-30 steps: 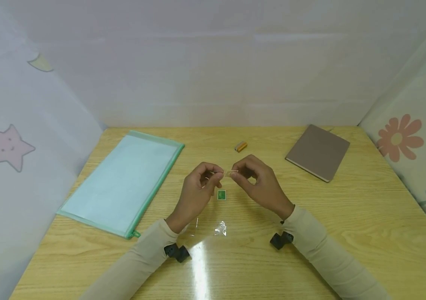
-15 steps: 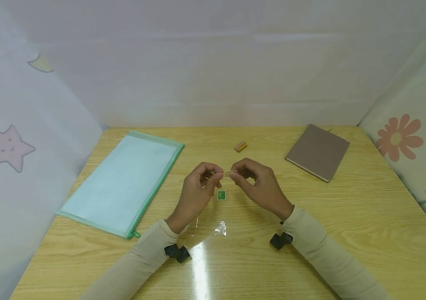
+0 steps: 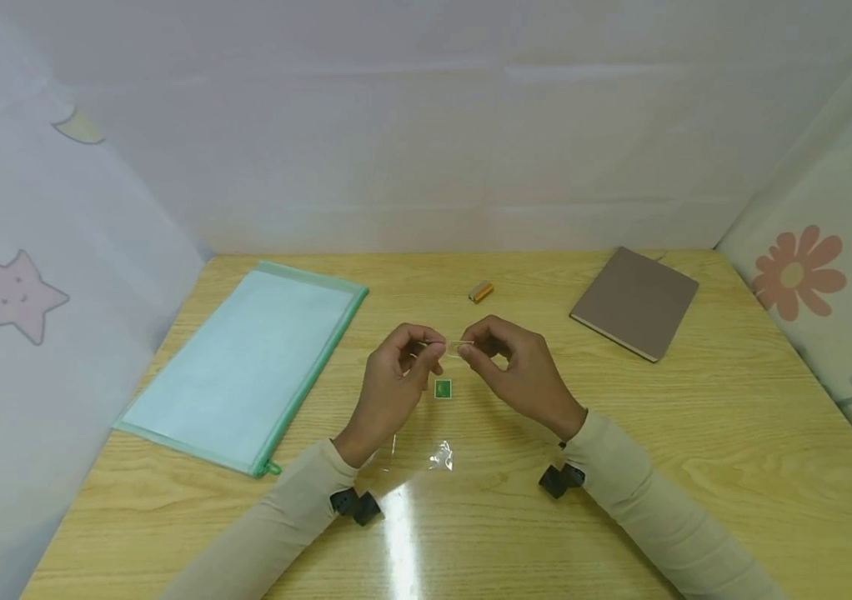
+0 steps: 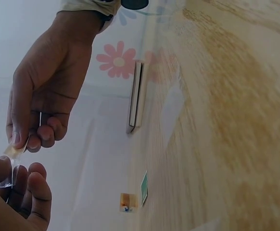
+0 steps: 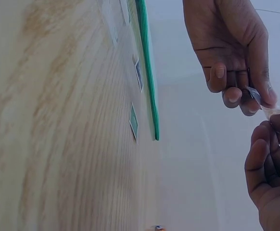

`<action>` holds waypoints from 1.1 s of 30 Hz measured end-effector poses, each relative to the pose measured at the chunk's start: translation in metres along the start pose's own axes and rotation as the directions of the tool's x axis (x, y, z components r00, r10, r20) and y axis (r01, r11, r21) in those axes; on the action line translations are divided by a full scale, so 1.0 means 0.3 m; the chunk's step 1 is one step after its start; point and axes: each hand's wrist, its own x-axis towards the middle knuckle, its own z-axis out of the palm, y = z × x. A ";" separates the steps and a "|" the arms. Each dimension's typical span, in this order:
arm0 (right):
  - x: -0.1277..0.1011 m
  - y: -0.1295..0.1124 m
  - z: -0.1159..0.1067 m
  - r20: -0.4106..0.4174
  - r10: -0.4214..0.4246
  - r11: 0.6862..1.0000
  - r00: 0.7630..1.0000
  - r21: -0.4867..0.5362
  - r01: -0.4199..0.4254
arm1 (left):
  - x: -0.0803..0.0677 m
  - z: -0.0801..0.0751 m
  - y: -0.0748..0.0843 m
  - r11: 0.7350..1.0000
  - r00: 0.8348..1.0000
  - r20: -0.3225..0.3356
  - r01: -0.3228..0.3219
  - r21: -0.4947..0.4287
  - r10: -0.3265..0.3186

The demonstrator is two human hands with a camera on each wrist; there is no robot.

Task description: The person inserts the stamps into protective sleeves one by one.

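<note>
Looking down from the head camera, both hands are raised a little above the wooden desk point(image 3: 734, 433), near its middle. The left hand point(image 3: 396, 379) and the right hand point(image 3: 519, 367) pinch together a small clear sleeve point(image 3: 458, 345), each at one end, with fingers curled. Directly under it a green stamp point(image 3: 443, 388) lies flat on the desk. Closer to the person lies a crumpled clear wrapper point(image 3: 442, 456). A green zip pouch point(image 3: 246, 362) is on the left, a brown notebook point(image 3: 636, 303) is far on the right, and a small orange object point(image 3: 481, 291) sits behind the hands.

From the left wrist camera, the right hand point(image 4: 46, 96) grips the sleeve point(image 4: 12, 155) between thumb and forefinger, and the left hand's fingertips point(image 4: 34, 185) hold its other end. The stamp point(image 4: 144, 188) is seen edge-on on the desk.

From the right wrist camera, the left hand point(image 5: 238, 53) pinches the sleeve point(image 5: 269, 111), which meets the right hand's fingers point(image 5: 262, 159). The stamp point(image 5: 134, 122) lies beside the pouch point(image 5: 148, 72).
</note>
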 end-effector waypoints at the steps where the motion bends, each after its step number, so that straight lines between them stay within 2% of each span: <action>1: -0.001 0.010 0.001 -0.002 -0.005 1.000 1.000 -0.009 0.005 | 0.000 0.000 0.000 1.000 1.000 -0.001 -0.003 0.001 0.003; 16: 0.000 0.012 0.000 0.005 -0.040 0.998 0.999 -0.048 0.041 | -0.002 -0.002 0.015 0.999 0.999 0.002 -0.042 0.002 0.042; 27: 0.009 -0.106 -0.007 0.002 -0.035 0.998 0.999 -0.048 0.035 | -0.009 -0.002 0.019 0.999 0.999 0.006 -0.047 0.028 0.047; 33: 0.010 -0.113 -0.009 0.005 -0.043 0.998 0.999 -0.052 0.043 | -0.010 -0.004 0.016 0.997 0.998 0.009 -0.062 0.034 0.062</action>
